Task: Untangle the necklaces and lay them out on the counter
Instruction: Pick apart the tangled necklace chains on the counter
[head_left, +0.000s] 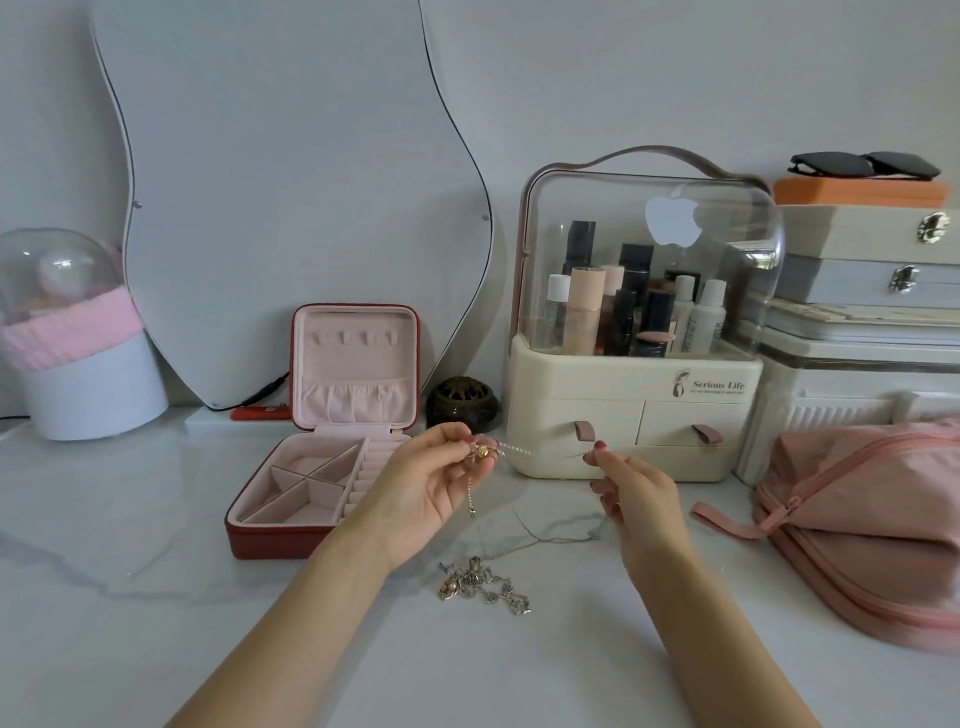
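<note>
Left hand (436, 480) pinches a knot of chain with a gold bead (483, 451) between thumb and fingertips, held above the counter (130, 545). A short tail with a small charm hangs from the pinch toward 6 o'clock. A beaded strand (514, 448) runs toward 3 o'clock to the right hand (631, 491), whose thumb and forefinger pinch what looks like the same line; the stretch nearest that hand is too fine to trace.

Thin chain (540, 535) droops from the right hand to the counter. A second heap of necklaces (485, 587) lies at 6 o'clock, apart from both hands.

Handling, judged: light, limp, slippery, fine links likely to kink or snap if tugged. Best held close beside the knot, teased loose, not pulled.

Room: open jewelry box (311, 493) at 9 o'clock, makeup case (634, 415) at 1 o'clock, pink pouch (872, 535) at 3 o'clock. Bare counter toward 6 and 8 o'clock suits laying out.
</note>
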